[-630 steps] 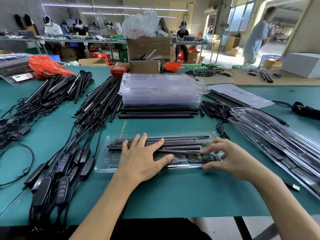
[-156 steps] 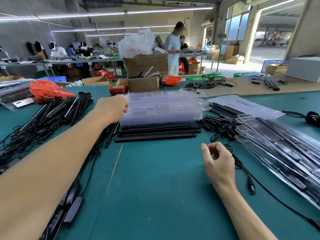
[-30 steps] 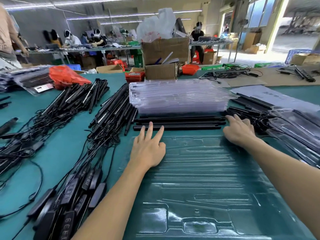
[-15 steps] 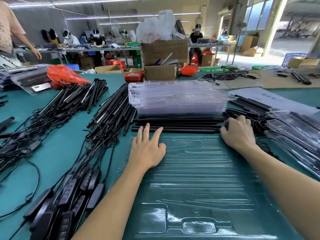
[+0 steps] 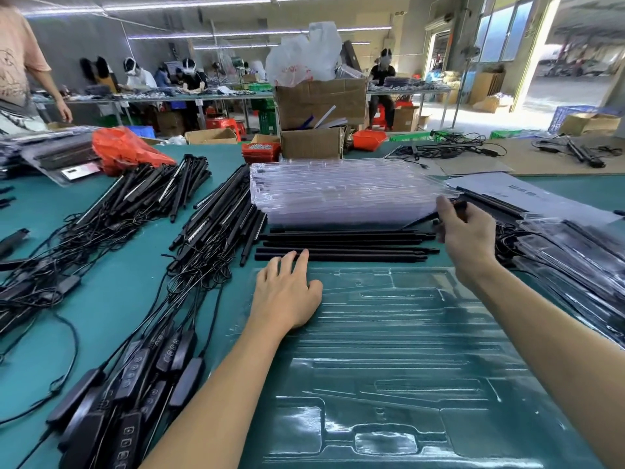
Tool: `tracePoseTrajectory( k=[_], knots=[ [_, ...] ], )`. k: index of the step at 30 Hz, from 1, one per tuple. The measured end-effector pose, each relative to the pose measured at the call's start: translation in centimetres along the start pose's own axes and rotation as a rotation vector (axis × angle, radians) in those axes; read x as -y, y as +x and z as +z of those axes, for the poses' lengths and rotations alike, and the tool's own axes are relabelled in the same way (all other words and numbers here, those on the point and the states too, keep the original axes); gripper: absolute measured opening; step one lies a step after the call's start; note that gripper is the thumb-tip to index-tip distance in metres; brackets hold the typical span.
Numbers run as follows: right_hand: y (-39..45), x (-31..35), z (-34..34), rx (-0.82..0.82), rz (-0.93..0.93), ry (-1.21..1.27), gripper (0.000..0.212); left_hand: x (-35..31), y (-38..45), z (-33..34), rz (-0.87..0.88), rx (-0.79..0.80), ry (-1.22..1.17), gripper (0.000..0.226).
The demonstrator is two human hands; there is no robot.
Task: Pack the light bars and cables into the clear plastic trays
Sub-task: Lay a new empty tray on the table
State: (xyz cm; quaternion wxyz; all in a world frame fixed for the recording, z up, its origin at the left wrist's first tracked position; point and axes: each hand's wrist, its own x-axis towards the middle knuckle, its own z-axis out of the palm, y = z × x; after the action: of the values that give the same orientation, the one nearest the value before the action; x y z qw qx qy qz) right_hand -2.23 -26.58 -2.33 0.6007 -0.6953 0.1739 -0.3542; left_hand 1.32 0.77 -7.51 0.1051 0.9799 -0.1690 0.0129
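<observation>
An empty clear tray (image 5: 406, 350) is lying near on the worktop (image 5: 111, 299), nothing packed in it yet; filled trays (image 5: 575, 265) are sitting at right. The left hand (image 5: 284, 292) is resting flat on the tray's far-left corner, fingers relaxed. The right hand (image 5: 468, 231) is pinching the end of a light bar (image 5: 422, 220), lifting it from the row of bars (image 5: 345, 247) just beyond.

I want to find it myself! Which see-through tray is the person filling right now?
Find the tall stack of clear trays mid-table. Nearer than it, past a row of black bars, one empty tray lies flat under the left hand. It alone is single and unfilled.
</observation>
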Motion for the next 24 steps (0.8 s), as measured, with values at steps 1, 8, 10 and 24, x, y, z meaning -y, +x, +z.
tracePoseTrajectory(
  k=[1, 8, 10, 24],
  knots=[
    [0.0, 0.7, 0.0, 0.011, 0.033, 0.074, 0.025, 0.0, 0.0, 0.0, 0.002, 0.000, -0.007, 0.067],
    [-0.8, 0.4, -0.2, 0.310, -0.360, -0.950, 0.027, 0.2, 0.1, 0.1, 0.014, -0.010, -0.016, 0.065],
    [-1.6, -0.7, -0.2, 0.444, -0.326, -1.118, 0.033, 0.3, 0.1, 0.1, 0.019, -0.017, -0.018, 0.065],
    [-2.5, -1.8, 0.5, 0.460, -0.217, -1.013, 0.009, 0.5, -0.6, -0.9, -0.103, -0.472, -0.647, 0.045]
  ],
)
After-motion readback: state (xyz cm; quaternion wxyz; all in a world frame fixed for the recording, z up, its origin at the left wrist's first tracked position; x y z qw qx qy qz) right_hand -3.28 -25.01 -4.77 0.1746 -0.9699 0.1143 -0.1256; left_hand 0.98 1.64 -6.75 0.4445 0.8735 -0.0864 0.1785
